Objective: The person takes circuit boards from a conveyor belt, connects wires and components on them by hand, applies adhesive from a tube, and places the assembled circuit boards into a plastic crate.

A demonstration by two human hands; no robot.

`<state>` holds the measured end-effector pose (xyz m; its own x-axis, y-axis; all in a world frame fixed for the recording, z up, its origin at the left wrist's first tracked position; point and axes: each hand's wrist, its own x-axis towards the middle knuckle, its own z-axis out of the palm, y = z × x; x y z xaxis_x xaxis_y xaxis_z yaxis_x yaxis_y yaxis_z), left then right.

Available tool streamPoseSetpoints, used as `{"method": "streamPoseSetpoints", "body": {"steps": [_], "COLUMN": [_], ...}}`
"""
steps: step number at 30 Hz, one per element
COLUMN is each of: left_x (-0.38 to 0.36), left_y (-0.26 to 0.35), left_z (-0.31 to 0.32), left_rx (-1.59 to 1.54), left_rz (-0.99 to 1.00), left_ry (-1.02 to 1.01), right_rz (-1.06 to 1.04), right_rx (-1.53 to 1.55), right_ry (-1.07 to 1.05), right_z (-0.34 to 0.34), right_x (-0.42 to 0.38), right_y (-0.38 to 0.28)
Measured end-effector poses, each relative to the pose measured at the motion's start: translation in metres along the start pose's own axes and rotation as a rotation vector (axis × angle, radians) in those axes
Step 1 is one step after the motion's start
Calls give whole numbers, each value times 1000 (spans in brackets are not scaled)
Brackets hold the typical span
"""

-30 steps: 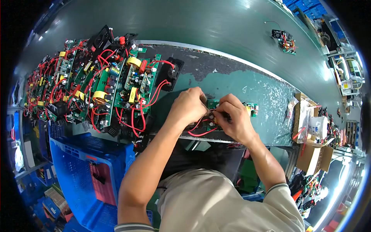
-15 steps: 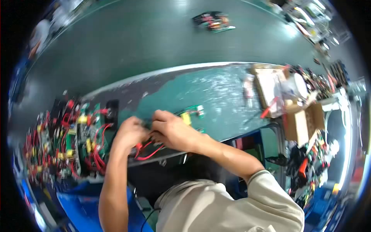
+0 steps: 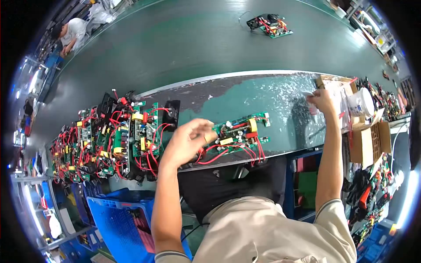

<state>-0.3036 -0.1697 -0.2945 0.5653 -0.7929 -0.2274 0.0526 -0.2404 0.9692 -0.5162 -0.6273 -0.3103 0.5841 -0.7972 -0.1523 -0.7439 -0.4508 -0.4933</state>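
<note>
Along bench edge [image 3: 289, 152], circuit board [image 3: 239, 134]

blue crate [image 3: 109, 225] lower left, brown carton [image 3: 361, 147] at right, distant person [image 3: 75, 31] upper left

Counter [image 3: 247, 94]: one separate board [image 3: 241, 129]; one board pile [image 3: 101, 140], individual count obscured. Beyond: one far board [image 3: 274, 27], one person [image 3: 75, 31]. Nearby: one white tub [image 3: 361, 103], one near blue crate [image 3: 112, 228].

Counter [image 3: 245, 98]: green top, scuffed toward right end; dark grey patch [image 3: 188, 100] toward far edge. Metal strip [image 3: 263, 71]: pale, along far edge. Broad surface beyond [image 3: 175, 50]: dark green. Shelving [image 3: 33, 179]: beyond near left corner. Tube light [image 3: 410, 193]: lit, beyond right end.
</note>
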Motion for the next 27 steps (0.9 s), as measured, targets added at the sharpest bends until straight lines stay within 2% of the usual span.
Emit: {"method": "streamPoseSetpoints", "body": {"steps": [1,2,4,6,7,10,11,13,14,16,19,23,27], "left_x": [-8,-16,-12,-14,-14,-16,-13,-7,-4,0,1,1,0], "left_y": [10,21,5,5,4,-5,-5,-6,-7,-5,-6,0,-1], "left_z": [2,6,6,9,12,22,23,21,21,21,18,18,16], "left_rx": [298,377,384,348,329,374,388,508,566,552,476,483,486], "left_rz": [41,77,56,0,-27,6,-39,4,26,-15,-105,-145,-116], "left_ry": [-15,-13,13,60,82,364,367,333,314,302,298,292,292], "right_rz": [-2,-3,-85,-10,-25,-23,-27,-106,-178,-484,-723,-823,-877], "right_rx": [213,424,825,1172,1234,1352,1312,1140,936,704,501,298,208], "right_ry": [-29,-61,-42,-116,-181,-291,-339,-434,-365,-293,-231,-156,-210], "right_z": [-8,-7,11,32,49,88,95,98,94,93,96,97,95], "right_x": [-23,-42,-66,-107,-118,-149,-156,-168,-176,-181,-181,-185,-190], "right_y": [-21,-38,-54,-96,-105,-142,-151,-171,-184,-189,-191,-201,-209]}}
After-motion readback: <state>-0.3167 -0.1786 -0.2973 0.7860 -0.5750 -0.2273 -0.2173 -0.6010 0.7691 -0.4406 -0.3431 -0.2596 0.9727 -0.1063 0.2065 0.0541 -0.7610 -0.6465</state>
